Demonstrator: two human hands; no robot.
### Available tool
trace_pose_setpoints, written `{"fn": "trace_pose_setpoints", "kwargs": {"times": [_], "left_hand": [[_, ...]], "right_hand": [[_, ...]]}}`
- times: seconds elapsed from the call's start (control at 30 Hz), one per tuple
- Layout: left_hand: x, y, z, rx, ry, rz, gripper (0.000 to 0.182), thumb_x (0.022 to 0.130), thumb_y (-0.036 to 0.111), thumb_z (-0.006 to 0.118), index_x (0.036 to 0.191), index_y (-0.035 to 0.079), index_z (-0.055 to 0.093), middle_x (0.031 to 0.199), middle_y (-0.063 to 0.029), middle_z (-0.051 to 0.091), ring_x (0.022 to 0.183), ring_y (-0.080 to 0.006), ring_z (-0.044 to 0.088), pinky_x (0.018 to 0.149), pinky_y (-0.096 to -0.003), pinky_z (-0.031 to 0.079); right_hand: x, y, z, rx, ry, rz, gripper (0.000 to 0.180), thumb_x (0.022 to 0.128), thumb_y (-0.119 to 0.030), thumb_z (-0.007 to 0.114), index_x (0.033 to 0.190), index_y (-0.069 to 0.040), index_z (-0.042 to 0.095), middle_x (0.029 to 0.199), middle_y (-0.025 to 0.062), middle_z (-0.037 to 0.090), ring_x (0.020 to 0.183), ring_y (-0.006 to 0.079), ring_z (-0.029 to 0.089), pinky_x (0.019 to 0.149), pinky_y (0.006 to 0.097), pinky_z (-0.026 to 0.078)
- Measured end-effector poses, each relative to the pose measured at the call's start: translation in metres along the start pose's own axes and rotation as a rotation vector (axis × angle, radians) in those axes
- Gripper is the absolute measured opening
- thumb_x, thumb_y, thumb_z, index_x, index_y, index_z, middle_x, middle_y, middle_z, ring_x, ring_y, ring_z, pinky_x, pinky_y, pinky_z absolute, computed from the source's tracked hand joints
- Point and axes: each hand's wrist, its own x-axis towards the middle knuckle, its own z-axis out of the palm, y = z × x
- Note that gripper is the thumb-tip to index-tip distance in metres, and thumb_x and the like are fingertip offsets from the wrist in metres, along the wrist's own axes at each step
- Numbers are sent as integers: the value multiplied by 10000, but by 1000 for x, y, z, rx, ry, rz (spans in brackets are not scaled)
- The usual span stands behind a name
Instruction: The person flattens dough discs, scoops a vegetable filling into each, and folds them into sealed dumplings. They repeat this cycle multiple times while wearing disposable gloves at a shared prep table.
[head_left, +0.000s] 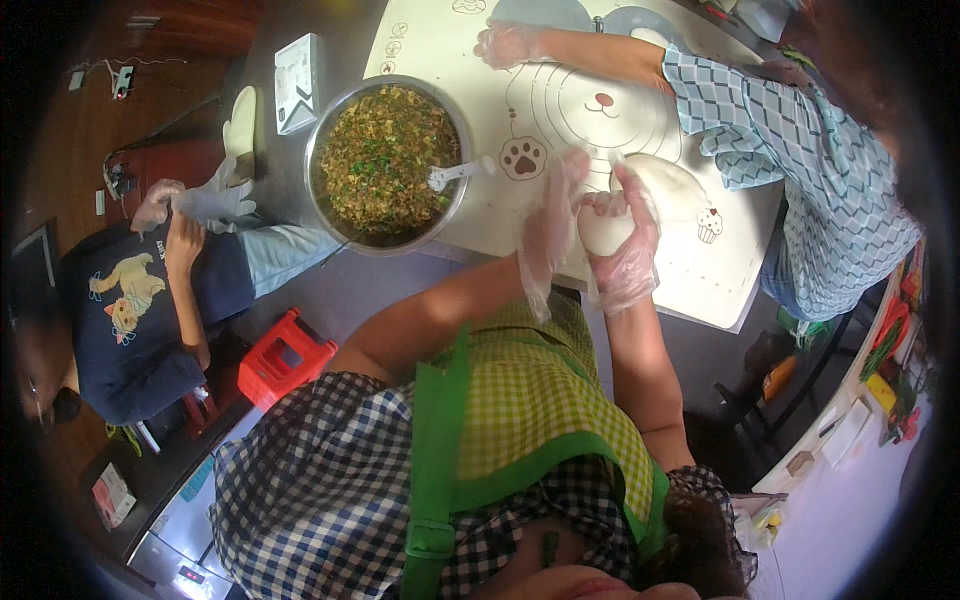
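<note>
My right hand (626, 240), in a clear plastic glove, cups a rounded white piece of dough (602, 229) above the near edge of a printed baking mat (480, 217). My left hand (553, 217), gloved too and blurred, is just to its left, its fingers stretched out and nothing seen in it. Beyond the right hand a larger smooth mass of dough (667, 180) lies on the mat. To the left stands a steel bowl (313, 196) of chopped filling with green bits (375, 150); a white-handled utensil (457, 172) rests in it.
Across the mat at the right, a co-worker in a checked shirt (810, 172) reaches a gloved hand (514, 45) over it. Another person at the left handles plastic gloves (214, 201). A white box (296, 84) lies beyond the bowl. A red plastic stool (281, 356) stands at lower left.
</note>
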Motion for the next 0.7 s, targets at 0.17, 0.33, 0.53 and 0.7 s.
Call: {"fn": "trace_pose_setpoints", "kwargs": {"times": [0.17, 0.33, 0.53, 0.7], "left_hand": [[-5, -31, -38, 383, -212, 130, 585, 1007, 287, 436, 1507, 73, 223, 1465, -155, 383, 1368, -241, 363, 1112, -362, 329], [15, -56, -59, -294, -110, -373, 640, 1025, 503, 289, 1442, 17, 285, 1377, -166, 462, 1254, -263, 470, 1045, -389, 404], [14, -78, -78, -811, -403, -598, 751, 991, 627, 168, 1263, 6, 492, 1225, -135, 574, 1145, -272, 540, 1028, -372, 407], [26, -109, -79, 590, -224, -425, 605, 1036, 465, 295, 1404, -7, 380, 1291, -165, 545, 1216, -247, 496, 1071, -347, 369]], "right_hand": [[-8, 34, -2, -811, -251, -709, 386, 997, -212, 466, 1285, 35, 537, 1243, 149, 576, 1084, 229, 579, 922, 356, 471], [1, 65, -21, -603, -237, -578, 196, 974, -75, 500, 1096, 23, 618, 1095, 135, 663, 999, 225, 629, 891, 331, 487], [9, 102, -70, -822, -148, -677, 232, 995, -179, 493, 1100, -37, 644, 1096, 105, 663, 1010, 196, 621, 921, 337, 487], [42, 94, -176, -260, 242, -255, 183, 943, -231, 553, 1013, -88, 642, 1078, 103, 647, 1016, 219, 612, 953, 405, 494]]}}
